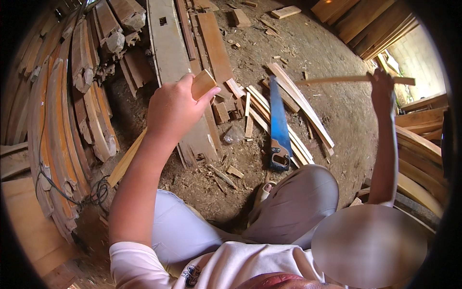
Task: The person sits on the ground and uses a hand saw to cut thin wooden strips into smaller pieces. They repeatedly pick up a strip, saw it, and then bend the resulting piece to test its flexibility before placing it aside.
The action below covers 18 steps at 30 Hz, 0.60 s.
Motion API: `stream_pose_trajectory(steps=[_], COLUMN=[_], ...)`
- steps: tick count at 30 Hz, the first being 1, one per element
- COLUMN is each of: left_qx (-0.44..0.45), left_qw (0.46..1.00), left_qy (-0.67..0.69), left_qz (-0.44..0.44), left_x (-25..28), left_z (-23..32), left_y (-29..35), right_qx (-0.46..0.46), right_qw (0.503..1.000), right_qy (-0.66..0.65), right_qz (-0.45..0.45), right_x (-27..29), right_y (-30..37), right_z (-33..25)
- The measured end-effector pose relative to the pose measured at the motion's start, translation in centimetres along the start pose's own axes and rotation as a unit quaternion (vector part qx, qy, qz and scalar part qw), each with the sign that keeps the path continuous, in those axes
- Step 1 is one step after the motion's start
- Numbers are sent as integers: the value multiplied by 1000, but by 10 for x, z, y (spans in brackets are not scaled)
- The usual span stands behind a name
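While left hand (177, 101) grips one wooden piece (204, 85), right hand (382, 85) grips one strip (334, 80) — one blue saw (279, 120) between.

The left grip (177, 103) is curled, bare left forearm (139, 178) slanting beneath; well rightward, the right grip (383, 85) is also curled.

The left hand (175, 103) was brightly lit, the right hand (383, 85) shadowed; the wall (418, 62) glared, planks (62, 125) bent toward black corners, and blur veiled the lower right.
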<state>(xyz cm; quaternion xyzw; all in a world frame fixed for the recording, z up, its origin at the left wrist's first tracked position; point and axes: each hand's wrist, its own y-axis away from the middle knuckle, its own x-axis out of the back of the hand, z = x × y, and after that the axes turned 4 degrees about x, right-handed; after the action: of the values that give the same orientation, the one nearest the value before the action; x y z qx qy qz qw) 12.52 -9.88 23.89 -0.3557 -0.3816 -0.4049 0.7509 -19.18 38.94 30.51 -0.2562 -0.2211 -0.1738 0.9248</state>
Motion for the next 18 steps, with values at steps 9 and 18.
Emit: stream_pose_trajectory(steps=[9,18], left_qx=[99,131], left_qw=[977,842], left_qy=[190,512], left_qz=[19,108], left_x=[37,84], left_z=[-41,-89], left_y=[-16,-30], right_qx=[-175,-72], right_qw=[847,155], right_qy=[-486,-933], right_qz=[-129,-317], right_x=[84,217], right_y=[-138,-145], right_z=[-86,-314])
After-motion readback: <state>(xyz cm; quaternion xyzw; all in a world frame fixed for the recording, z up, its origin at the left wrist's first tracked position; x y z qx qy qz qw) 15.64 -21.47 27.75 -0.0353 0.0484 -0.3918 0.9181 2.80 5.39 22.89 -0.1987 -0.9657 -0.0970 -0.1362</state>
